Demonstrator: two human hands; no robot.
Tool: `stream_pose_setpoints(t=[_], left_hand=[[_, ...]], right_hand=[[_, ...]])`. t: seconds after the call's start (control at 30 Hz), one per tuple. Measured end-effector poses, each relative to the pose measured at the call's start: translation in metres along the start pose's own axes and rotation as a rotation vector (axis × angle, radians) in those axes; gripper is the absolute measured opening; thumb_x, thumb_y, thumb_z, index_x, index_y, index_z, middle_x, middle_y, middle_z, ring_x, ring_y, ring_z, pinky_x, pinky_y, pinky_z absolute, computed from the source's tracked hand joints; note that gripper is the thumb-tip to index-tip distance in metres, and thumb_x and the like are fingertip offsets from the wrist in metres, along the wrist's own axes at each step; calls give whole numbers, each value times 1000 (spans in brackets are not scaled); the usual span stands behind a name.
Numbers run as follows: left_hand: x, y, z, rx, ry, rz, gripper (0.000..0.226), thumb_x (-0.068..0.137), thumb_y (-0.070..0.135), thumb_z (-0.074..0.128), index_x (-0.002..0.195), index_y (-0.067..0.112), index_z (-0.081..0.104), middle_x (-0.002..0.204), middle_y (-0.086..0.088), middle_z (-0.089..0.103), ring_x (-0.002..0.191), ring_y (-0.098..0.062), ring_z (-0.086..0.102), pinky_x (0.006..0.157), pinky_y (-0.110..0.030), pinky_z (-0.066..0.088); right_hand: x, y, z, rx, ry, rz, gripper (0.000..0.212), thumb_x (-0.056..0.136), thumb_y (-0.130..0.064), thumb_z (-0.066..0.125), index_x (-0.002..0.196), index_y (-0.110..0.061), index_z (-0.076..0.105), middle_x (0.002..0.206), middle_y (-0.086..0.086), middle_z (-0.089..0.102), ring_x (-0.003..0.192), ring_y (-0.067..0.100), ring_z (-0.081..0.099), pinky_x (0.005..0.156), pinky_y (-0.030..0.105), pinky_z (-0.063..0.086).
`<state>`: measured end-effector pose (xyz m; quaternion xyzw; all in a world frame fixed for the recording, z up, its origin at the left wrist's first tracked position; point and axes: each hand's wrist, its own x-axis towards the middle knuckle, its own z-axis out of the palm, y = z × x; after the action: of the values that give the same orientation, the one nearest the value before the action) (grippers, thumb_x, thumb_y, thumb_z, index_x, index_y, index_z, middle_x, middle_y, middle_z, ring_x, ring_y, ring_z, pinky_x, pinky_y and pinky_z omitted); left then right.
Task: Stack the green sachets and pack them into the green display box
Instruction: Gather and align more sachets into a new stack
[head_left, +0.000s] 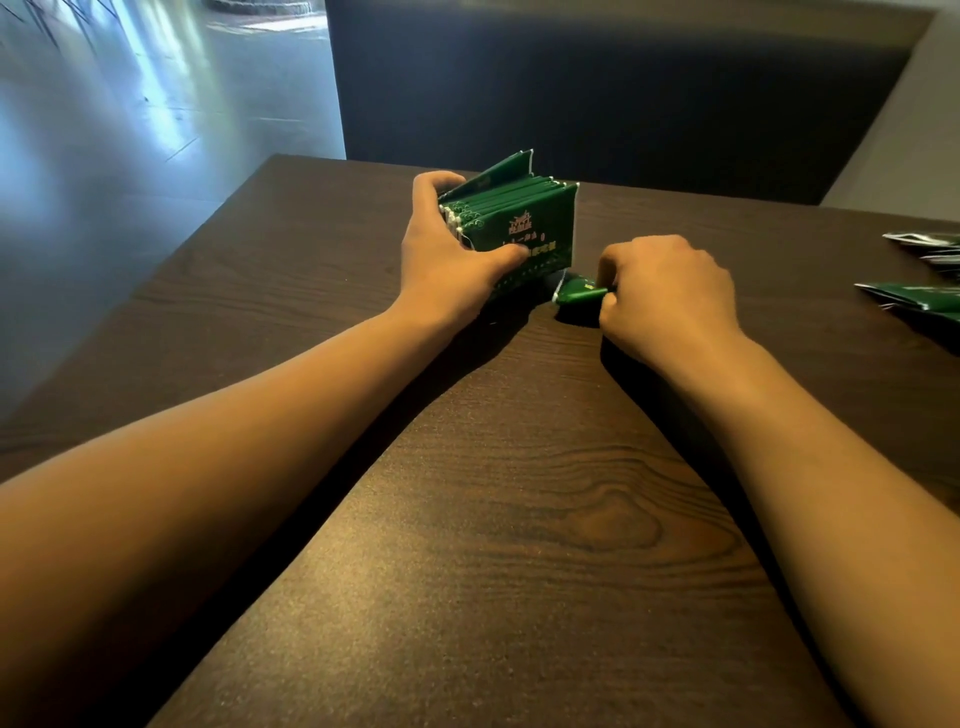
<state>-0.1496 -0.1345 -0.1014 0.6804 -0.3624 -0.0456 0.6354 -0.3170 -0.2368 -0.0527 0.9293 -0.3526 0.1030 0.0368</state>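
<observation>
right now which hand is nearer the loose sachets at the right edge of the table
Right. The right hand, pinching a single sachet, sits between the loose sachets and the left hand, which grips the upright sachet stack.

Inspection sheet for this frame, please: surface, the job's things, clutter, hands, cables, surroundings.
Surface: dark wood-grain table, both forearms resting over it.
Job's things: bundle of green sachets standing on edge on the table; single sachet lying beside it; loose sachets at the right edge. The green display box cannot be told apart from the bundle.
Clutter: nothing seen.
Hands: left hand grips the bundle, thumb on its front face; right hand pinches the single sachet with curled fingers.
Cables: nothing seen.
Surroundings: dark padded bench back behind the table; glossy floor to the left.
</observation>
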Motion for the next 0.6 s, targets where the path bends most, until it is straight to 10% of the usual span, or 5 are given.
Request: stream_pose_setpoints(t=[0.23, 0.6], left_hand=[[1, 0, 1, 0, -27, 0, 77, 73, 13, 91, 132, 18, 43, 124, 1, 58, 115, -13, 62, 100, -38, 57], [1, -1, 3, 7, -192, 22, 80, 73, 18, 91, 134, 20, 40, 127, -1, 57, 119, -14, 62, 103, -40, 56]], right_hand=[[0, 8, 3, 218, 385, -50, 25, 92, -16, 45, 94, -14, 70, 89, 4, 66, 94, 31, 58, 90, 47, 42], [9, 13, 23, 434, 161, -95, 29, 90, -28, 46, 116, -20, 55, 114, 2, 42, 112, 20, 35, 82, 39, 41]])
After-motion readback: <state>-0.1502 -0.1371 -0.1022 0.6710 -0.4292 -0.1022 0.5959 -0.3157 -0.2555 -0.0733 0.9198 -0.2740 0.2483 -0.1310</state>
